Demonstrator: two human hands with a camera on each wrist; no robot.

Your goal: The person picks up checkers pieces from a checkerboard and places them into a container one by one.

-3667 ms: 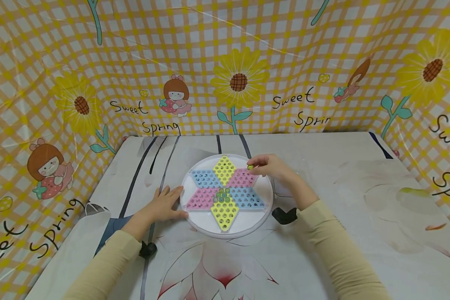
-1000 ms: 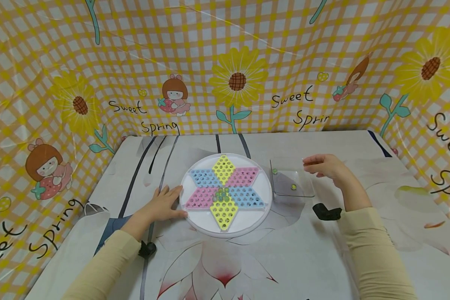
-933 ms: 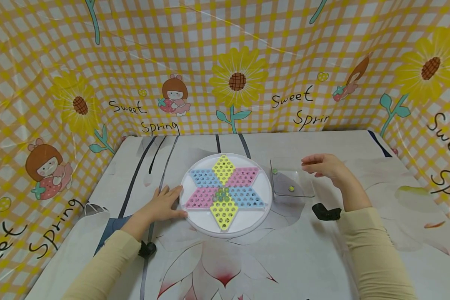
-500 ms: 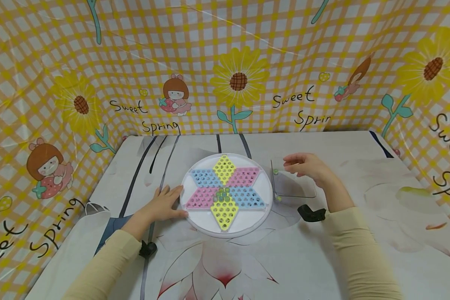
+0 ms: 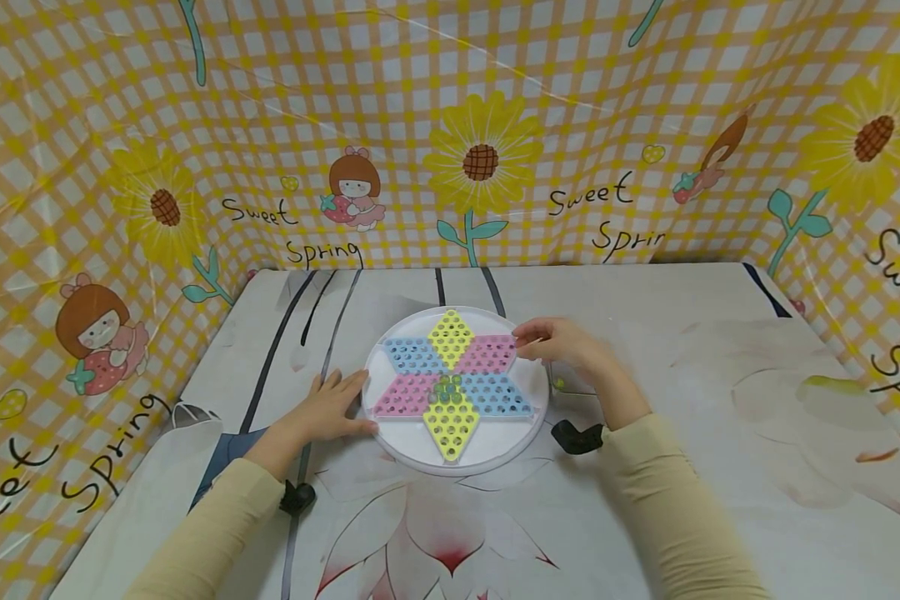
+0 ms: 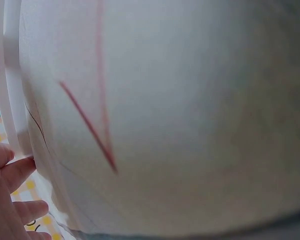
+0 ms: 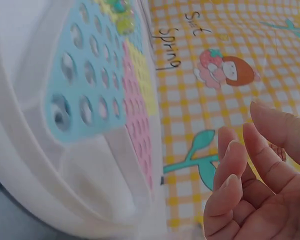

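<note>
A round white Chinese checkers board [image 5: 407, 446] with a pink, blue and yellow star lies on the table. Several green glass marbles [image 5: 447, 388] are grouped around its middle. My left hand [image 5: 330, 411] is spread at the board's left rim, its fingertips [image 6: 27, 167] against the edge in the left wrist view. At the upper right of the board, beside a pink point, is my right hand [image 5: 558, 343]. Its fingers bend loosely and nothing shows between them and the thumb in the right wrist view. A green marble [image 5: 558, 383] sits in the clear box, mostly hidden by that hand.
The clear plastic box [image 5: 576, 393] stands just right of the board, under my right forearm. A dark blue patch [image 5: 225, 458] lies by my left forearm. A checked cloth [image 5: 405, 233] with sunflowers walls off the table's back and sides.
My right hand held a green marble over the board, then went right beyond the box, and has returned left to the board. A marble rolled leftward in the box. The left hand stayed put.
</note>
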